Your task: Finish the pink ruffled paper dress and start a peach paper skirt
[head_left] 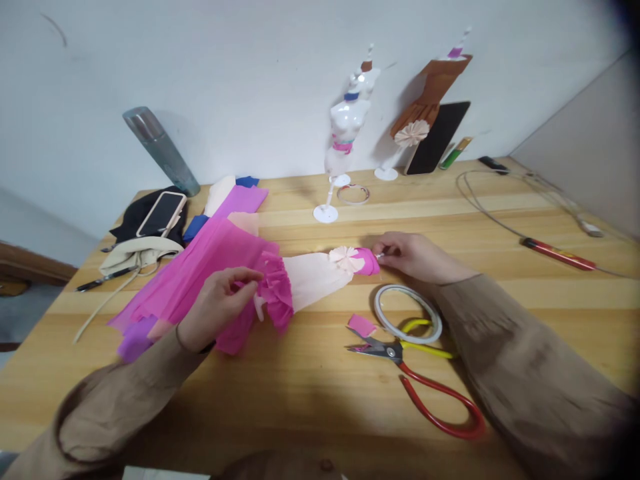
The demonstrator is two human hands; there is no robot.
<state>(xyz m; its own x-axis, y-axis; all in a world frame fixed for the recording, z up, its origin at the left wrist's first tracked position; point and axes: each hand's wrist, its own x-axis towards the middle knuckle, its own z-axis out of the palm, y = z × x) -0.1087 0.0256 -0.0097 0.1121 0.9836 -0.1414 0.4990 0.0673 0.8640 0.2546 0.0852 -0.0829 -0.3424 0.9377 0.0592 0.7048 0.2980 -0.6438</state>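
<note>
A small doll form in a paper dress (315, 277) lies on its side on the wooden table (320, 393). The dress has a cream skirt, a pink ruffled hem, a pink top and a cream paper flower. My left hand (217, 303) pinches the pink ruffle at the hem, beside the white stand base. My right hand (413, 257) is closed on the neck end of the form by the pink top.
Pink crepe paper sheets (200, 273) lie at left, with a phone (161, 213) on dark cloth and a grey bottle (160, 150). A tape ring (407, 312), a pink scrap (361, 325) and red-handled scissors (425, 383) lie in front. Two mannequin forms (345, 133) stand at the back.
</note>
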